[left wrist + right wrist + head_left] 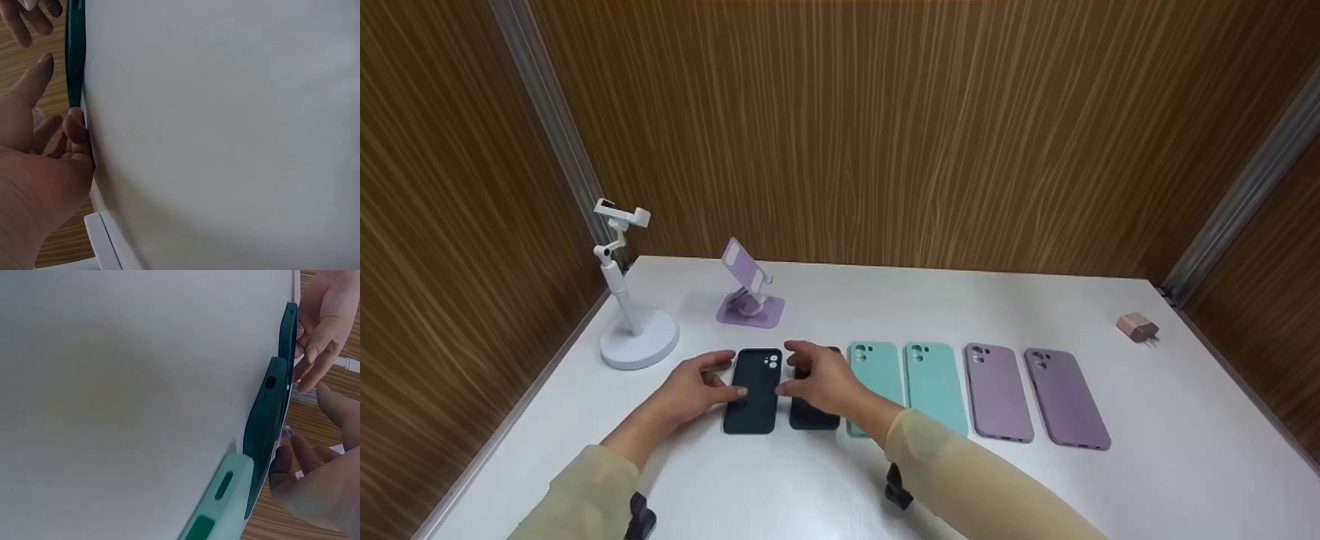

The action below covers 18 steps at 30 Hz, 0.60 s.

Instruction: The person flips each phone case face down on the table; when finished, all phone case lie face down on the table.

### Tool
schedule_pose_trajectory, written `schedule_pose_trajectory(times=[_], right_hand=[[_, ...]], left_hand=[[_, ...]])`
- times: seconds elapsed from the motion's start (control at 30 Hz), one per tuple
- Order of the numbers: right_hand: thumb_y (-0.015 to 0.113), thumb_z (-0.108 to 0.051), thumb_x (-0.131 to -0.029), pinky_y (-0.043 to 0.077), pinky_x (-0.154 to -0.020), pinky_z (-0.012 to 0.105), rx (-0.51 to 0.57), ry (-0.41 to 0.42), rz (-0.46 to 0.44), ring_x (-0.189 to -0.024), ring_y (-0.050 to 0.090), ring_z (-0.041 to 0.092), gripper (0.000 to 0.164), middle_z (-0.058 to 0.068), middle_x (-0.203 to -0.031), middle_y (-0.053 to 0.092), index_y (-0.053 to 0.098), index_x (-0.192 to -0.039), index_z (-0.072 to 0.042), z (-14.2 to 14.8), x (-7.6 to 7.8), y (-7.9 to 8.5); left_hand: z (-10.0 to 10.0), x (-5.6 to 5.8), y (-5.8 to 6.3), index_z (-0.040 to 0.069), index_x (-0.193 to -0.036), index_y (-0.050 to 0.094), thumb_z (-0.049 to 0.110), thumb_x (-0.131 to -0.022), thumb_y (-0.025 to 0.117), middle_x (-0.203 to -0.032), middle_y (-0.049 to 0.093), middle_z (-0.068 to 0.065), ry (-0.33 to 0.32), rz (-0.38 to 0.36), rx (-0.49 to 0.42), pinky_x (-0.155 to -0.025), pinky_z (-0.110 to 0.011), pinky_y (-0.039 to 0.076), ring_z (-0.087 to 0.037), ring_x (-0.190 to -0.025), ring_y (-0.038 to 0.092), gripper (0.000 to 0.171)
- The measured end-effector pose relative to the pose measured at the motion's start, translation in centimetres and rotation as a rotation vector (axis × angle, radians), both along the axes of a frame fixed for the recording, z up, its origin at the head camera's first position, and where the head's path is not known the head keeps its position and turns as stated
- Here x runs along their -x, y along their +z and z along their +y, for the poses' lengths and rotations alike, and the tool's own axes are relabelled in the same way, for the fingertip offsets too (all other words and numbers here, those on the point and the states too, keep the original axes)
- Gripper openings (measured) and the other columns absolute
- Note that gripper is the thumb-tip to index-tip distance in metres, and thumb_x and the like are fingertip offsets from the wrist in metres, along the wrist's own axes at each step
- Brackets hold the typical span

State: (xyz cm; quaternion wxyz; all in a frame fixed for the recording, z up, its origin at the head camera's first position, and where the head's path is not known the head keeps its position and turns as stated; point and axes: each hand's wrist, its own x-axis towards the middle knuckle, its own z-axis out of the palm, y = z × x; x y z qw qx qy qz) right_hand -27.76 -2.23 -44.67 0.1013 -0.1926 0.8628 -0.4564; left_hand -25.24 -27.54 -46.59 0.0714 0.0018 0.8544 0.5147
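A dark green phone case (752, 411) lies flat on the white table, camera cutouts at its upper right. On its left side is my left hand (686, 391), thumb reaching over the edge and fingers spread. In the left wrist view, fingertips (76, 126) sit right at the side of the case (75, 53). My right hand (826, 381) hovers with spread fingers over a second dark case (814, 418), hiding much of it. Its thumb tip comes to the right edge of the first case. Neither hand has its fingers curled round a case.
Two mint cases (936, 390) and two purple cases (1000, 397) continue the row rightward. Behind stand a purple phone stand (746, 274) and a white stand with a round base (639, 345). A pink charger plug (1137, 327) lies far right. Wood-grain panels (847, 135) enclose the table.
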Motion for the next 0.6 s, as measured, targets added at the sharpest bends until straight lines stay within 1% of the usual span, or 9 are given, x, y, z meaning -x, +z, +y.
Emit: schedule_pose_trajectory(times=[0.1,0.17,0.23,0.33,0.4,0.5,0.6], right_hand=[[0.087,-0.017,-0.09,0.052,-0.107,0.044,-0.033,-0.009,-0.02,-0.12,0.063,0.025,0.076,0.008,-0.135,0.068,0.052,-0.157,-0.012,-0.5,0.0,-0.2],[0.088,-0.018,-0.09,0.051,-0.108,0.044,-0.06,-0.014,-0.03,-0.122,0.063,0.024,0.078,0.007,-0.138,0.067,0.051,-0.159,-0.014,-0.8,-0.1,-0.3],[0.089,-0.018,-0.089,0.05,-0.11,0.044,-0.089,-0.017,-0.026,-0.125,0.062,0.024,0.08,0.007,-0.14,0.067,0.051,-0.159,-0.015,-0.9,-0.1,-0.4],[0.09,-0.02,-0.088,0.045,-0.115,0.045,-0.132,-0.012,-0.009,-0.133,0.059,0.026,0.082,0.007,-0.143,0.066,0.051,-0.159,-0.015,-1.0,-0.3,-0.5],[0.092,-0.022,-0.086,0.041,-0.118,0.046,-0.167,-0.002,0.018,-0.139,0.054,0.029,0.082,0.007,-0.144,0.065,0.052,-0.158,-0.014,-1.0,-0.3,-0.7],[0.092,-0.026,-0.085,0.039,-0.12,0.047,-0.218,0.017,0.061,-0.144,0.048,0.032,0.082,0.008,-0.148,0.063,0.054,-0.156,-0.012,-1.1,-0.5,-0.9],[0.092,-0.027,-0.085,0.039,-0.12,0.046,-0.243,0.034,0.091,-0.146,0.045,0.034,0.081,0.01,-0.153,0.059,0.055,-0.155,-0.01,-1.0,-0.6,-1.1]], left_hand=[[-0.1,-0.1,0.0,0.004,-0.157,0.049,0.02,-0.089,0.088,-0.131,0.064,-0.014,-0.013,0.01,0.031,-0.082,-0.031,0.045,-0.021,-0.093,0.056,0.08],[-0.1,-0.2,0.0,0.004,-0.157,0.049,0.021,-0.089,0.089,-0.119,0.064,-0.012,-0.022,0.016,0.052,-0.084,-0.033,0.044,-0.022,-0.094,0.055,0.082],[-0.2,-0.3,0.0,0.003,-0.158,0.048,0.022,-0.088,0.089,-0.113,0.062,-0.011,-0.037,0.025,0.077,-0.087,-0.036,0.043,-0.023,-0.097,0.054,0.083],[-0.2,-0.3,-0.1,0.002,-0.158,0.048,0.022,-0.087,0.09,-0.119,0.062,-0.01,-0.053,0.047,0.104,-0.091,-0.039,0.042,-0.024,-0.102,0.054,0.085],[-0.2,-0.3,-0.2,0.001,-0.157,0.048,0.021,-0.086,0.09,-0.124,0.061,-0.01,-0.063,0.063,0.119,-0.093,-0.04,0.042,-0.024,-0.104,0.054,0.085],[-0.4,-0.4,-0.4,0.0,-0.156,0.049,0.02,-0.086,0.091,-0.128,0.06,-0.011,-0.076,0.087,0.132,-0.092,-0.039,0.043,-0.024,-0.104,0.054,0.084],[-0.4,-0.4,-0.5,-0.001,-0.155,0.05,0.018,-0.086,0.09,-0.129,0.057,-0.011,-0.094,0.108,0.139,-0.091,-0.038,0.043,-0.024,-0.105,0.053,0.082]])
